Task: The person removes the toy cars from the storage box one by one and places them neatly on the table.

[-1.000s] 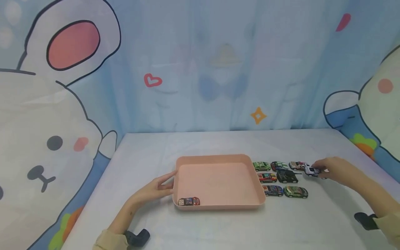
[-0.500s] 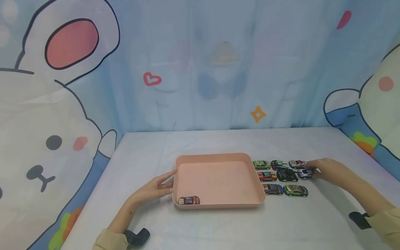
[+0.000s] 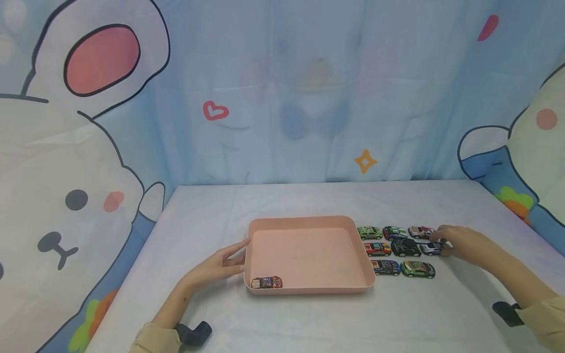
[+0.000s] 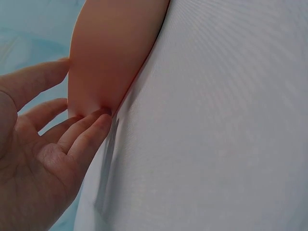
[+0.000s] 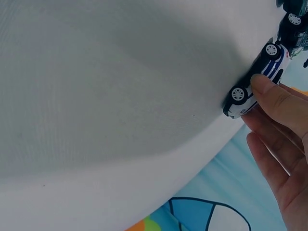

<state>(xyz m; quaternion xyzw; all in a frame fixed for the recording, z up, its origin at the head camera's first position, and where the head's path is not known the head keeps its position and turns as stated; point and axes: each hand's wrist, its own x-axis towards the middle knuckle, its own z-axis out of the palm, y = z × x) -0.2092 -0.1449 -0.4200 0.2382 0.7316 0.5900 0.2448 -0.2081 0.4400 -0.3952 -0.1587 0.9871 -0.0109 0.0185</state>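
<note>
Near the right end of the toy cars, my right hand (image 3: 470,243) pinches a white and blue toy car (image 3: 430,248), its thumb on the car's side in the right wrist view. That car stands on the table right behind a black toy car (image 3: 405,247). My left hand (image 3: 216,265) touches the left wall of a pink tray (image 3: 309,255) with fairly straight fingers. The left wrist view shows those fingertips against the tray's outer side (image 4: 110,53). Inside the tray, a red and dark toy car (image 3: 267,283) lies in the front left corner.
Right of the tray, several toy cars stand in three rows, among them a green car (image 3: 370,233), a red one (image 3: 377,249) and a camouflage-patterned one (image 3: 417,269). White cloth covers the table (image 3: 309,323). A printed curtain (image 3: 265,147) hangs behind it.
My right hand has moved left with the white and blue car, setting it down behind the black one. My left hand and the tray have stayed in place.
</note>
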